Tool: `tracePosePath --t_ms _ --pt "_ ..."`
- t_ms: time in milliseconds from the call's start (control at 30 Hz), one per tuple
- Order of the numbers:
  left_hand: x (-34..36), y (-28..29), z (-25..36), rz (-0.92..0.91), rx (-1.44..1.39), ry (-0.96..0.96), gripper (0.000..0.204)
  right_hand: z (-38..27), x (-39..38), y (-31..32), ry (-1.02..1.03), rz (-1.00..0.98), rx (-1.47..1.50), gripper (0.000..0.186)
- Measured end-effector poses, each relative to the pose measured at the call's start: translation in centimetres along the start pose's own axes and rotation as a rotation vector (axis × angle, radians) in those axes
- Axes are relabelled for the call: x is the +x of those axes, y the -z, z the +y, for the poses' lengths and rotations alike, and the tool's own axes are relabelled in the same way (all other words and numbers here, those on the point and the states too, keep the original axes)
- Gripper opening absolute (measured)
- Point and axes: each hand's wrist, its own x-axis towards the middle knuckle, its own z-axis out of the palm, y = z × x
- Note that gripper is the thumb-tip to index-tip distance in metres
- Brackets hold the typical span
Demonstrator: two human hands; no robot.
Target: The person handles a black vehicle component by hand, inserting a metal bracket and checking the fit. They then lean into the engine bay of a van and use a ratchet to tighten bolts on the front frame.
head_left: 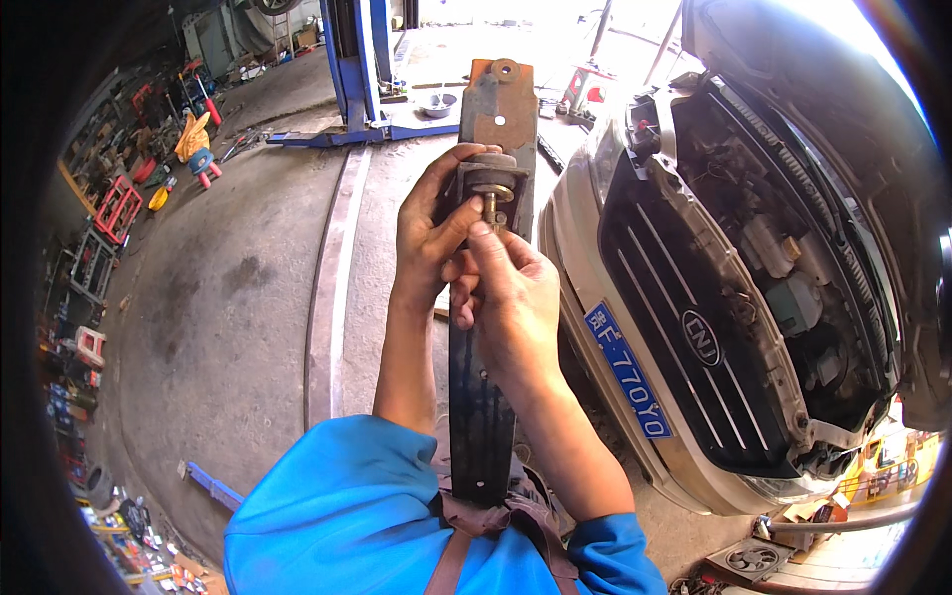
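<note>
A long dark metal beam (pixel 482 397), rusty toward its far end, stands in front of me and runs up from near my lap. On its upper part sits a round rubber mount (pixel 488 167) in a metal bracket, with a washer and a brass-coloured bolt (pixel 491 205) below it. My left hand (pixel 424 228) wraps round the mount's left side, its thumb against the bolt. The fingertips of my right hand (pixel 518 288) pinch the lower end of the bolt; they partly hide it.
A pale car (pixel 570 228) with its hood raised stands close on the right. A blue lift post (pixel 352 69) with its base rises ahead. Tools and parts, among them a red rack (pixel 117 210), line the left. A fan (pixel 752 560) lies at lower right.
</note>
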Motion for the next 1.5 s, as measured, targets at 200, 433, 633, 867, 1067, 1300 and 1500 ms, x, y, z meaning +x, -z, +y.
tracePosePath --t_ms 200,433,633,867,1067,1300,1500 --pt "0.5 0.4 -0.3 -0.031 0.001 -0.015 0.046 0.3 0.5 0.1 -0.025 -0.011 0.005 0.036" --pt "0.2 0.5 -0.5 0.012 -0.027 0.035 0.047 0.8 1.2 0.9 -0.11 -0.039 0.138 0.042" --pt "0.3 0.0 -0.3 0.016 -0.031 0.088 0.046 0.8 1.1 1.0 -0.127 -0.033 0.27 0.039" --pt "0.6 -0.1 -0.9 -0.017 -0.089 0.086 0.044 0.7 1.3 0.9 -0.086 -0.023 0.031 0.036" --pt "0.5 -0.4 -1.2 0.005 -0.165 0.13 0.041 1.1 1.4 1.5 -0.181 0.027 0.382 0.034" --pt "1.0 0.3 -2.4 -0.029 -0.205 0.037 0.042 1.8 -1.2 1.2 0.579 0.334 -0.769 0.038" --pt "1.1 0.0 -2.3 -0.011 -0.19 0.044 0.042 2.7 -0.3 2.3 0.791 0.291 -1.433 0.057"
